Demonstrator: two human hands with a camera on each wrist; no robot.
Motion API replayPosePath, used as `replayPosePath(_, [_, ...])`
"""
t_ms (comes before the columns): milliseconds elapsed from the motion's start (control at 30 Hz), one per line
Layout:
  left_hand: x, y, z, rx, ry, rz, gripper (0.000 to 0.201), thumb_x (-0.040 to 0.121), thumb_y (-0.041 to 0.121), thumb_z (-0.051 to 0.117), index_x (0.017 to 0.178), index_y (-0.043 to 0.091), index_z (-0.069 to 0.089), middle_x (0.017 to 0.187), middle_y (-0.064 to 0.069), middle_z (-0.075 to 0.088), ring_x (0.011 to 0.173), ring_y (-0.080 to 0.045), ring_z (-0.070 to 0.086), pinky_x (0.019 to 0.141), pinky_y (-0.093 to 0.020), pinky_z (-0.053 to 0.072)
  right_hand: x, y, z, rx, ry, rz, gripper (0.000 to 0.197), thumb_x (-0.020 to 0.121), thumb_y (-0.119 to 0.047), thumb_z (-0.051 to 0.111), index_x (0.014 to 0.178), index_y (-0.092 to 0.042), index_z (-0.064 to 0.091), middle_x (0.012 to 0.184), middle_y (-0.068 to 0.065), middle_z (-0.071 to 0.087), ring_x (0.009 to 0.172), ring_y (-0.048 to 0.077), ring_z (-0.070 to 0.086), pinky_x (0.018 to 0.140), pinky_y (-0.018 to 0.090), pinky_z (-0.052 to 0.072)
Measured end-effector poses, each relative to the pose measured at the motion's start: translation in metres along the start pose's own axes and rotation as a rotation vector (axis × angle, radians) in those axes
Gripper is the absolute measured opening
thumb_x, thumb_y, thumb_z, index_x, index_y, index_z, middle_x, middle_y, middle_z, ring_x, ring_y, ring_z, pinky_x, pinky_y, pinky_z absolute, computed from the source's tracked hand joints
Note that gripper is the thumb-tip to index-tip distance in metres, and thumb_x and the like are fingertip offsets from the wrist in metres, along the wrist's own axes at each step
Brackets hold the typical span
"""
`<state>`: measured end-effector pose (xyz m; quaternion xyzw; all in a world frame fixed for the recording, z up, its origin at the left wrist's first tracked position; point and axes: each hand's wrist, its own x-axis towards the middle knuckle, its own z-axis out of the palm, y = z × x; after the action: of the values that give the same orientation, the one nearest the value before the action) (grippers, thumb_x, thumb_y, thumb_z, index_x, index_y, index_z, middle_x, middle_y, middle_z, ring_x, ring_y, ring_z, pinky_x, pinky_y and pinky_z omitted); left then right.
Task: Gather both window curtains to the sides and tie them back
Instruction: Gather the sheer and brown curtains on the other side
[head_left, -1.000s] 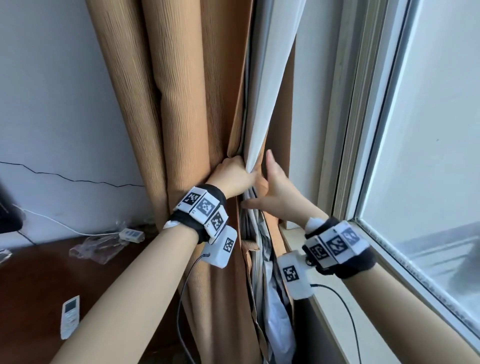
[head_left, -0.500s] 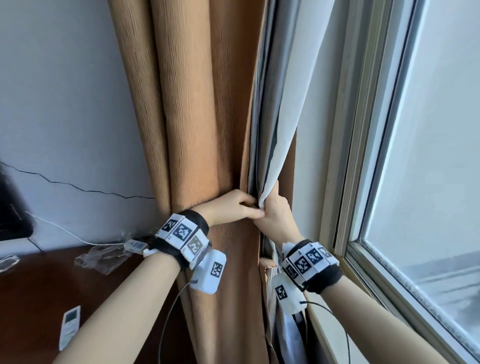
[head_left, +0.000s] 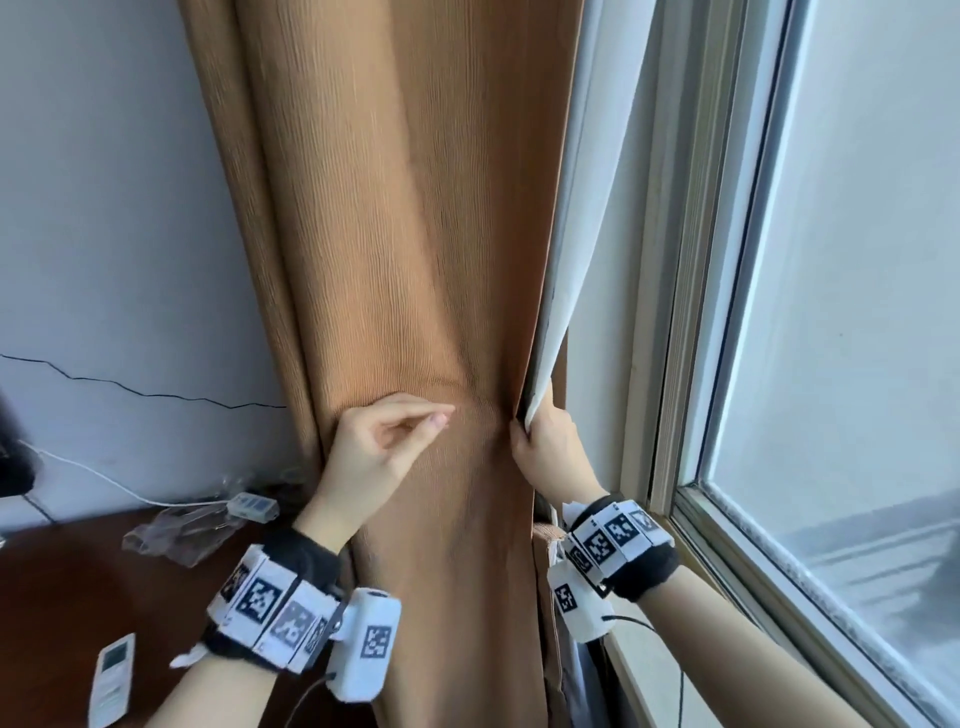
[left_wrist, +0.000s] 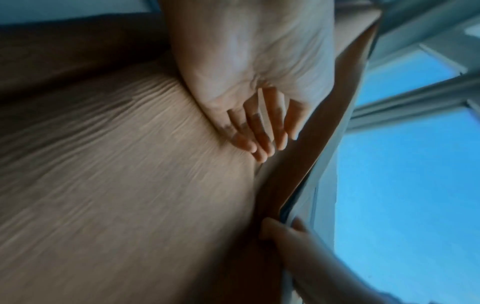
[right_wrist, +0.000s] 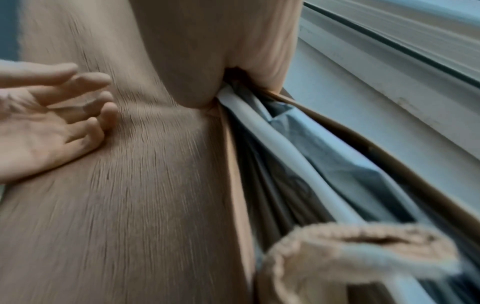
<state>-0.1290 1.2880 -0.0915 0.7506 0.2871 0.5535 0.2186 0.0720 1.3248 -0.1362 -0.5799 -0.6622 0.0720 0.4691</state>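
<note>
A tan ribbed curtain hangs bunched beside the window, its white lining showing along the right edge. My right hand grips that edge, tan cloth and lining together, at about sill height. The left wrist view shows the same grip low in the frame. My left hand lies on the curtain's front with relaxed fingers and holds nothing. In the right wrist view, grey-white lining folds spill below the right palm. A tan fabric loop hangs there blurred, and the left hand is spread.
The window pane and its pale frame fill the right side, with the sill under my right forearm. At the lower left, a dark wooden table holds a white remote, crumpled plastic and a small white box.
My left hand has let go of the curtain's edge and moved left onto its front, fingers now relaxed. The right hand keeps its grip on the edge.
</note>
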Motion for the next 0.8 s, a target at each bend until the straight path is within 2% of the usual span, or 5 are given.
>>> replayPosePath(133, [0.003,-0.014,-0.001,0.179,0.29,0.066,0.01,0.087,0.004,0.067,0.091,0.01,0.073,0.078,-0.002,0.068,0.069,-0.017,0.068,0.065,-0.04,0.055,-0.004,-0.005,0.002,0.02,0.003,-0.009,0.054,0.088,0.0,0.045,0.139,-0.003,0.028,0.083,0.003,0.053,0.079,0.044,0.058,0.064,0.032,0.04])
replayPosePath(267, [0.004,-0.021,-0.006,0.364,0.559,0.189,0.021,0.08,0.004,0.073,0.1,0.008,0.067,0.093,-0.001,0.056,0.075,-0.018,0.058,0.067,-0.036,0.053,-0.009,-0.01,0.001,0.015,0.038,-0.039,0.058,0.087,0.002,0.043,0.141,-0.005,0.025,0.084,0.003,0.052,0.077,0.044,0.058,0.064,0.033,0.041])
replayPosePath(500, [0.008,-0.023,-0.006,0.397,0.645,0.116,0.082,0.065,0.004,0.082,0.134,0.002,0.038,0.134,-0.02,0.034,0.12,-0.031,0.044,0.101,-0.048,0.04,-0.015,-0.018,-0.002,0.035,0.032,-0.003,0.066,0.081,0.006,0.035,0.142,-0.013,0.022,0.099,0.01,0.054,0.08,0.047,0.056,0.069,0.042,0.048])
replayPosePath(667, [0.011,-0.014,-0.004,0.28,0.614,-0.028,0.069,0.077,0.012,0.077,0.134,0.0,0.041,0.129,-0.018,0.052,0.118,-0.028,0.05,0.102,-0.025,0.033,-0.02,-0.02,-0.002,0.012,0.058,0.03,0.075,0.076,0.011,0.036,0.146,-0.013,0.022,0.098,0.007,0.05,0.085,0.042,0.056,0.07,0.033,0.04])
replayPosePath(800, [0.01,-0.012,0.004,0.334,0.547,-0.1,0.064,0.081,0.014,0.075,0.131,-0.013,0.045,0.125,-0.031,0.056,0.117,-0.043,0.052,0.097,-0.03,0.032,-0.026,-0.025,-0.005,0.021,0.072,0.053,0.076,0.075,0.01,0.037,0.145,-0.016,0.022,0.104,0.012,0.057,0.092,0.043,0.057,0.076,0.04,0.048])
